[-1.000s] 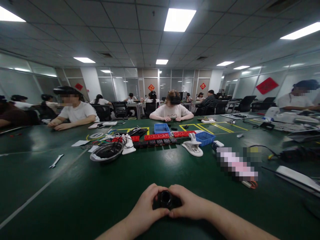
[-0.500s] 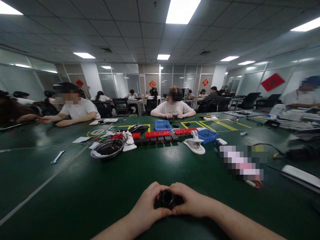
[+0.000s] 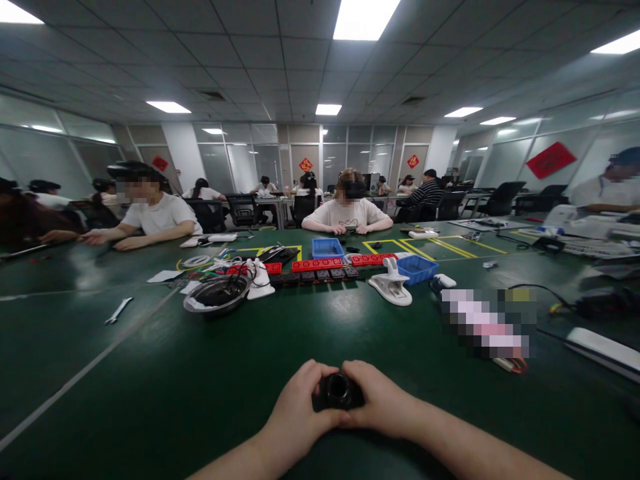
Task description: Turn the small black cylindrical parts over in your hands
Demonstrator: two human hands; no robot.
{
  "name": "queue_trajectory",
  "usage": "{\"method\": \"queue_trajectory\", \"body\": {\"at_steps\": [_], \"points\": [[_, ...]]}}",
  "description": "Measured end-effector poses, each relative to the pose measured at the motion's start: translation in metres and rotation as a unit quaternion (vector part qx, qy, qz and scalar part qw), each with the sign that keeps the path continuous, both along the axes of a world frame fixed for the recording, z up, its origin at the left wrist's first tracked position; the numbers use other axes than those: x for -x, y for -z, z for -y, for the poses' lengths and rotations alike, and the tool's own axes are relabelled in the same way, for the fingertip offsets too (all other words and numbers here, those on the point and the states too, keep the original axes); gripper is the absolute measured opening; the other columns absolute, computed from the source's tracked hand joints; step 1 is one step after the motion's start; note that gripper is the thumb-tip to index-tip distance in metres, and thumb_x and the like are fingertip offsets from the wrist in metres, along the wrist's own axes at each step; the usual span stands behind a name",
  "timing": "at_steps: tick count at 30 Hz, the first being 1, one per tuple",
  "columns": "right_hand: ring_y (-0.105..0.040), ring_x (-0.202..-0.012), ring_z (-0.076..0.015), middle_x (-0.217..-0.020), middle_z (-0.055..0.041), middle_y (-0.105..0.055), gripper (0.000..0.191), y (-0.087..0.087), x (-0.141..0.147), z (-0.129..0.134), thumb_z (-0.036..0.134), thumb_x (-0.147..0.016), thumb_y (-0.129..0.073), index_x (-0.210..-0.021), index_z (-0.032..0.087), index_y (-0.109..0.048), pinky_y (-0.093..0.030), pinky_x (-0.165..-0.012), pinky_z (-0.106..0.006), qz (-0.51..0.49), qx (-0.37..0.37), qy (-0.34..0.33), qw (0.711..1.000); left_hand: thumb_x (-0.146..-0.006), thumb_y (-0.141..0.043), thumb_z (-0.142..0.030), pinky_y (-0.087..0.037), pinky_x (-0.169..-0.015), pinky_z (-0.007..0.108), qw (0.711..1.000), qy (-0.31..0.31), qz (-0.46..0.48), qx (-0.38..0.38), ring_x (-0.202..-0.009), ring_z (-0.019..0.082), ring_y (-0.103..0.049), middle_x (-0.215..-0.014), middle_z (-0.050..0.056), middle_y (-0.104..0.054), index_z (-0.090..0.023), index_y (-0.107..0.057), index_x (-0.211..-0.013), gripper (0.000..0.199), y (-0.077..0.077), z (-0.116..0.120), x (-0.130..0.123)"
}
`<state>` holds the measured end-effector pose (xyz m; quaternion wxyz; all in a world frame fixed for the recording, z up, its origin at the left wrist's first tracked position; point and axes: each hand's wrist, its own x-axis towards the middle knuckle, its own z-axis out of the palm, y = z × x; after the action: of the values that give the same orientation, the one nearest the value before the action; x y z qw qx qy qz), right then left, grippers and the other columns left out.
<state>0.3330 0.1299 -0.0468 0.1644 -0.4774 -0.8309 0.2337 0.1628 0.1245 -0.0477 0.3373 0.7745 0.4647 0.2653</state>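
A black object point(image 3: 338, 389) with a round opening on top is held low at the near middle of the green table point(image 3: 210, 373). My left hand point(image 3: 305, 410) wraps round its left side, fingers behind and thumb in front. Around the right side curls my right hand point(image 3: 377, 400), its thumb meeting the left thumb at the front. The object's underside is hidden. Beyond the hands stands a white clip-like stand point(image 3: 391, 287).
A metal bowl point(image 3: 217, 307) holds dark parts. Red socket strips point(image 3: 317, 265) lie between blue trays point(image 3: 327, 249) point(image 3: 416, 269). A wrench point(image 3: 119, 311) lies left; a white power strip point(image 3: 605, 353) is right. People sit around the table.
Both hands have shifted their fingers slightly around the black object, and the gap between the fingertips behind it looks a little wider. The camera view has moved slightly.
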Motion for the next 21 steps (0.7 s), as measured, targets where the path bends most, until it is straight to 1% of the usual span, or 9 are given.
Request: {"method": "queue_trajectory", "body": {"at_steps": [5, 7, 8, 10, 13, 15, 17, 19, 21], "points": [[-0.046, -0.065, -0.0162, -0.073, -0.0027, -0.053, 0.031, 0.009, 0.015, 0.004, 0.036, -0.055, -0.062, -0.074, 0.016, -0.047, -0.032, -0.056, -0.025, 0.07, -0.064, 0.096, 0.991, -0.055, -0.069, -0.028, -0.034, -0.061, 0.024, 0.997, -0.068, -0.016, -0.019, -0.069, 0.015, -0.045, -0.078, -0.002, -0.048, -0.02, -0.054, -0.086, 0.035, -0.002, 0.002, -0.005], [-0.047, -0.067, -0.0179, -0.074, -0.0034, -0.054, 0.03, 0.011, 0.018, 0.005, 0.035, -0.056, -0.061, -0.076, 0.016, -0.047, -0.033, -0.059, -0.027, 0.087, -0.079, 0.117, 0.986, -0.056, -0.068, -0.029, -0.035, -0.062, 0.024, 0.997, -0.073, -0.011, -0.026, -0.069, 0.015, -0.045, -0.078, -0.001, -0.048, -0.019, -0.054, -0.086, 0.035, -0.002, 0.001, -0.005], [-0.048, -0.069, -0.0184, -0.075, -0.0038, -0.054, 0.031, 0.01, 0.018, 0.006, 0.036, -0.057, -0.06, -0.077, 0.016, -0.048, -0.034, -0.061, -0.028, 0.086, -0.082, 0.115, 0.986, -0.057, -0.067, -0.029, -0.035, -0.062, 0.025, 0.997, -0.07, -0.007, -0.028, -0.07, 0.015, -0.045, -0.078, -0.001, -0.048, -0.019, -0.054, -0.087, 0.034, -0.002, 0.0, -0.005], [-0.048, -0.073, -0.0189, -0.081, -0.0041, -0.054, 0.035, 0.008, 0.015, 0.007, 0.039, -0.058, -0.06, -0.082, 0.016, -0.049, -0.035, -0.065, -0.029, 0.059, -0.084, 0.089, 0.991, -0.058, -0.066, -0.028, -0.035, -0.062, 0.024, 0.998, -0.049, 0.003, -0.028, -0.07, 0.015, -0.045, -0.079, -0.001, -0.048, -0.019, -0.054, -0.09, 0.035, -0.001, -0.001, -0.004], [-0.048, -0.079, -0.0179, -0.088, -0.003, -0.053, 0.041, 0.003, 0.005, 0.005, 0.04, -0.059, -0.062, -0.092, 0.018, -0.05, -0.035, -0.069, -0.027, -0.002, -0.073, 0.006, 0.997, -0.061, -0.065, -0.025, -0.035, -0.062, 0.024, 1.0, -0.001, 0.014, -0.022, -0.071, 0.015, -0.045, -0.08, -0.001, -0.047, -0.022, -0.053, -0.096, 0.037, -0.001, -0.002, 0.0], [-0.048, -0.078, -0.0165, -0.085, -0.002, -0.053, 0.036, 0.001, -0.003, 0.001, 0.039, -0.062, -0.062, -0.09, 0.018, -0.052, -0.036, -0.068, -0.026, -0.021, -0.056, -0.052, 0.997, -0.062, -0.063, -0.026, -0.035, -0.061, 0.023, 0.999, 0.028, 0.017, -0.015, -0.07, 0.014, -0.045, -0.079, -0.001, -0.046, -0.023, -0.053, -0.099, 0.038, -0.001, -0.003, 0.001], [-0.048, -0.075, -0.0151, -0.082, -0.0015, -0.053, 0.029, 0.0, -0.009, -0.003, 0.038, -0.065, -0.06, -0.085, 0.016, -0.054, -0.036, -0.066, -0.025, -0.029, -0.038, -0.092, 0.995, -0.064, -0.063, -0.029, -0.035, -0.059, 0.022, 0.999, 0.044, 0.02, -0.01, -0.069, 0.014, -0.044, -0.08, -0.001, -0.046, -0.023, -0.053, -0.1, 0.039, -0.002, -0.002, 0.002], [-0.047, -0.075, -0.0145, -0.081, -0.0014, -0.053, 0.027, 0.001, -0.012, -0.006, 0.036, -0.067, -0.059, -0.084, 0.016, -0.054, -0.036, -0.067, -0.024, -0.037, -0.031, -0.11, 0.993, -0.064, -0.063, -0.031, -0.036, -0.059, 0.022, 0.998, 0.049, 0.022, -0.009, -0.068, 0.013, -0.044, -0.081, 0.0, -0.046, -0.023, -0.052, -0.102, 0.039, -0.003, -0.003, 0.002], [-0.047, -0.075, -0.0145, -0.081, -0.0016, -0.052, 0.028, 0.002, -0.013, -0.007, 0.036, -0.067, -0.059, -0.085, 0.015, -0.054, -0.037, -0.067, -0.024, -0.04, -0.032, -0.11, 0.993, -0.064, -0.063, -0.032, -0.036, -0.059, 0.022, 0.998, 0.051, 0.021, -0.008, -0.069, 0.014, -0.044, -0.082, 0.0, -0.046, -0.024, -0.052, -0.102, 0.04, -0.003, -0.003, 0.002]]}}
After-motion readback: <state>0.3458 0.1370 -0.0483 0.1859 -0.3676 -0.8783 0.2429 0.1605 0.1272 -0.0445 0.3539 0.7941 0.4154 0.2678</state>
